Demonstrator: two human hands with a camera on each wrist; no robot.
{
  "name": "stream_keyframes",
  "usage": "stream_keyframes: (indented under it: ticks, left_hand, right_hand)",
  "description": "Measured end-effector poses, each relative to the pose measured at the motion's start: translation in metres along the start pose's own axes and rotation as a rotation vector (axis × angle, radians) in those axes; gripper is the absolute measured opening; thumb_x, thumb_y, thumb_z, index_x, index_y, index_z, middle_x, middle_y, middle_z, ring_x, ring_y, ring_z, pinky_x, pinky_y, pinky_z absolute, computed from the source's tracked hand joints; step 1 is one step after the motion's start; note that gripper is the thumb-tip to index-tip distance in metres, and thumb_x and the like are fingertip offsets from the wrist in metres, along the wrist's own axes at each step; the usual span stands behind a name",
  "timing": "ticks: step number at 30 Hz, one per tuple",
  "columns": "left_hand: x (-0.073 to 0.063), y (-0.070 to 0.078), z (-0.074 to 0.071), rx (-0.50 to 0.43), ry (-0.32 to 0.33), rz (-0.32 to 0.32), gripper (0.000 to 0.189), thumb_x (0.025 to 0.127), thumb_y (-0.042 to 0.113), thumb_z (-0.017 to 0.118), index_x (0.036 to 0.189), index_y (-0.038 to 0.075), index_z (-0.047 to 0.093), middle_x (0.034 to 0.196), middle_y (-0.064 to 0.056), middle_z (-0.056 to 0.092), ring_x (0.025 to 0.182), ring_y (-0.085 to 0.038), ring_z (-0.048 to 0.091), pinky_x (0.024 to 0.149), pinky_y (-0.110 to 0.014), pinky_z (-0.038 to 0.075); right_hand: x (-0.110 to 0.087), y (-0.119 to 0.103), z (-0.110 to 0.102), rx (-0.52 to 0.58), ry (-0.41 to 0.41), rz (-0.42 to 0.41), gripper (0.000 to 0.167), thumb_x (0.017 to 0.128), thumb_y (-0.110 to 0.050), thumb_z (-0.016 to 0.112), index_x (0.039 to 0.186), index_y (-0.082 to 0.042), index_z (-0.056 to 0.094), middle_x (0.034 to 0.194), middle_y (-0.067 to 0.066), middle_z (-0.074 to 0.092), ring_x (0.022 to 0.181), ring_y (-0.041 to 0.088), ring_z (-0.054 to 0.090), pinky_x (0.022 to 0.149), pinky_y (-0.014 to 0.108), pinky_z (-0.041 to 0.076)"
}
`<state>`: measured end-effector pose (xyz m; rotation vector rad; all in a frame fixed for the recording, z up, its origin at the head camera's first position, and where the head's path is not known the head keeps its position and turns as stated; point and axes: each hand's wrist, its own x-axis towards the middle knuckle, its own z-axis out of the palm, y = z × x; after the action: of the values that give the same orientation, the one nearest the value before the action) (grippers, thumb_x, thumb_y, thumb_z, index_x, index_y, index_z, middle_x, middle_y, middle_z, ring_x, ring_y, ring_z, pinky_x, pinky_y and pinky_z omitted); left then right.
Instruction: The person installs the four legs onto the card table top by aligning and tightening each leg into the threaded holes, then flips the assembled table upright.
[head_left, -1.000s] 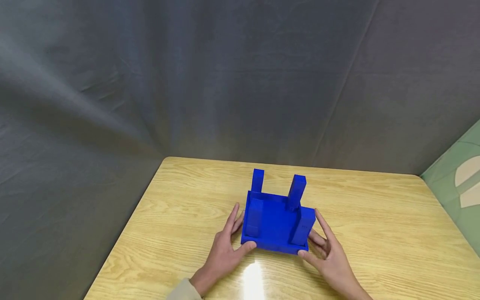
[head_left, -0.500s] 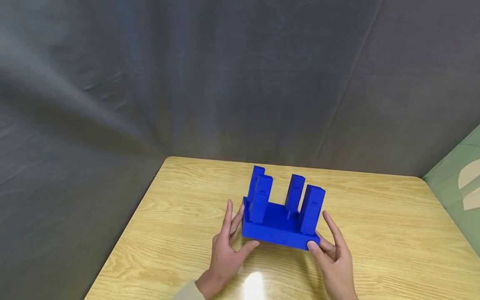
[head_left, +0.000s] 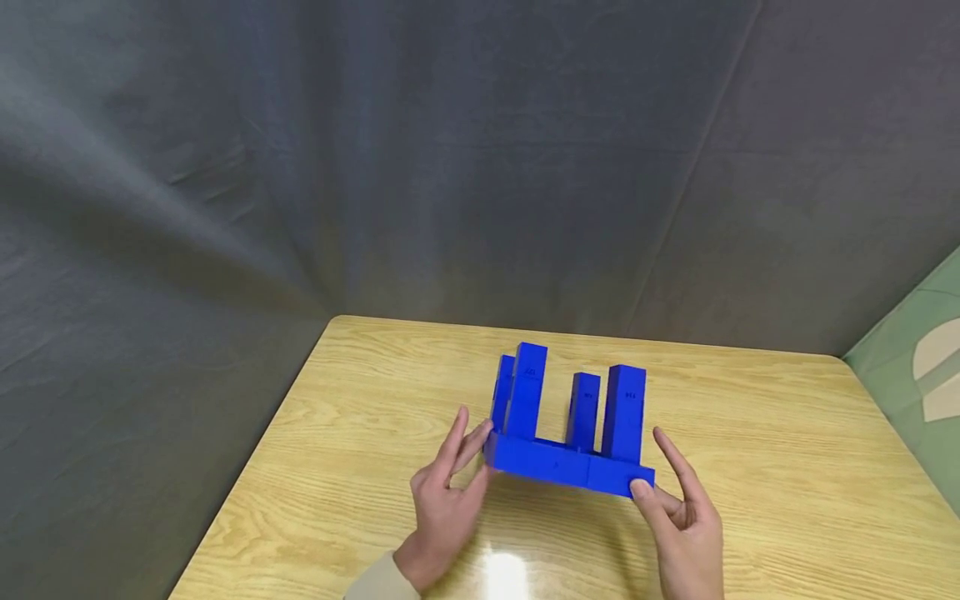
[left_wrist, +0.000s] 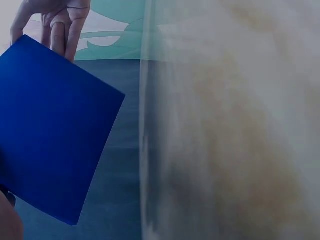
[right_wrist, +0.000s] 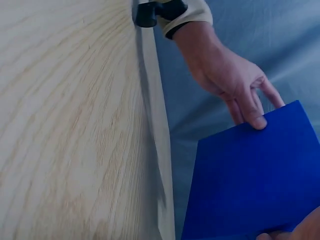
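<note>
A blue toy table, turned legs-up, is held between both hands over the wooden table. Several square posts rise from its rimmed top, with small dark marks on some of them. At its left end my left hand pinches the edge, the thumb by the lower corner and the fingers behind. My right hand grips the right front corner between its thumb and lower fingers, its index finger extended upward. Both wrist views show a smooth flat blue underside; the right wrist view has the left thumb on its edge.
The wooden table lies under the hands, with a bright reflection near its front. A dark grey curtain hangs behind and to the left. Green patterned cloth shows at the right.
The blue toy table has tipped away from me, its front wall now facing me and its inner floor hidden. It has shifted slightly right; my left thumb has slid toward the left end.
</note>
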<state>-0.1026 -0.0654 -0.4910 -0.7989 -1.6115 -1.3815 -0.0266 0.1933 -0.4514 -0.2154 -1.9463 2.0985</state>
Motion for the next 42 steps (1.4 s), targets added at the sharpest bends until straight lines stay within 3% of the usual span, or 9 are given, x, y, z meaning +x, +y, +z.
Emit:
stream_keyframes:
  ticks: [4,9,15,19,23,30,36,42]
  left_hand:
    - [0.008,0.005,-0.001,0.029,-0.009,0.013,0.07,0.1,0.011,0.082,0.152,-0.021,0.049,0.123,-0.033,0.074,0.113,-0.04,0.079,0.101,-0.037,0.062]
    - [0.016,0.013,-0.002,0.02,-0.001,-0.08,0.077,0.095,0.01,0.087,0.156,-0.017,0.049,0.119,-0.03,0.077,0.111,-0.032,0.08,0.099,-0.031,0.062]
    - [0.021,0.021,-0.003,-0.038,0.026,-0.289,0.087,0.087,-0.005,0.091,0.162,-0.009,0.047,0.118,-0.025,0.08,0.112,-0.021,0.08,0.089,-0.033,0.067]
    - [0.021,0.025,-0.003,-0.077,0.062,-0.496,0.088,0.087,-0.009,0.089,0.165,0.003,0.05,0.119,-0.02,0.081,0.104,-0.02,0.082,0.087,-0.037,0.068]
    - [0.023,0.025,-0.003,-0.124,0.11,-0.649,0.087,0.089,-0.007,0.089,0.166,0.011,0.052,0.116,-0.017,0.082,0.095,-0.023,0.084,0.084,-0.034,0.069]
    - [0.031,0.016,-0.005,-0.115,0.116,-0.765,0.087,0.088,0.0,0.093,0.164,0.017,0.056,0.101,-0.011,0.085,0.089,-0.023,0.084,0.08,-0.032,0.069]
    - [0.041,0.006,-0.003,-0.126,0.06,-0.875,0.091,0.085,0.013,0.098,0.164,0.027,0.055,0.094,-0.009,0.085,0.083,-0.025,0.084,0.071,-0.036,0.07]
    - [0.042,-0.005,0.001,-0.142,0.054,-0.977,0.095,0.082,0.016,0.101,0.164,0.026,0.054,0.089,-0.012,0.084,0.069,-0.023,0.081,0.062,-0.037,0.069]
  right_hand:
    - [-0.003,-0.006,0.001,-0.038,0.025,-0.011,0.069,0.107,0.001,0.069,0.171,-0.015,0.045,0.092,0.001,0.085,0.095,0.005,0.081,0.092,0.008,0.055]
    - [-0.005,-0.014,0.009,-0.025,0.074,-0.055,0.082,0.096,0.015,0.076,0.169,-0.013,0.049,0.106,-0.007,0.085,0.101,0.007,0.081,0.09,0.015,0.061]
    - [-0.001,-0.015,0.016,-0.043,0.12,-0.189,0.089,0.085,0.028,0.077,0.164,-0.007,0.055,0.114,-0.002,0.084,0.107,0.008,0.08,0.097,0.015,0.059]
    - [0.001,-0.012,0.016,-0.008,0.088,-0.215,0.088,0.085,0.032,0.072,0.164,-0.002,0.052,0.119,-0.001,0.083,0.108,0.01,0.08,0.098,0.017,0.06]
    - [0.004,-0.009,0.015,0.037,0.052,-0.201,0.085,0.089,0.031,0.069,0.165,-0.001,0.05,0.123,-0.001,0.082,0.111,0.01,0.08,0.091,0.02,0.064]
    - [0.01,-0.01,0.012,0.079,0.034,-0.172,0.086,0.09,0.03,0.069,0.166,-0.005,0.049,0.119,0.001,0.083,0.112,0.01,0.079,0.089,0.022,0.064]
    - [0.02,-0.01,0.007,0.136,0.033,-0.111,0.083,0.096,0.024,0.067,0.169,-0.011,0.047,0.117,0.0,0.084,0.11,0.01,0.08,0.091,0.022,0.064]
    - [0.027,-0.004,0.004,0.103,0.026,-0.024,0.079,0.101,0.012,0.072,0.17,-0.017,0.046,0.116,-0.005,0.084,0.111,0.006,0.079,0.098,0.018,0.06]
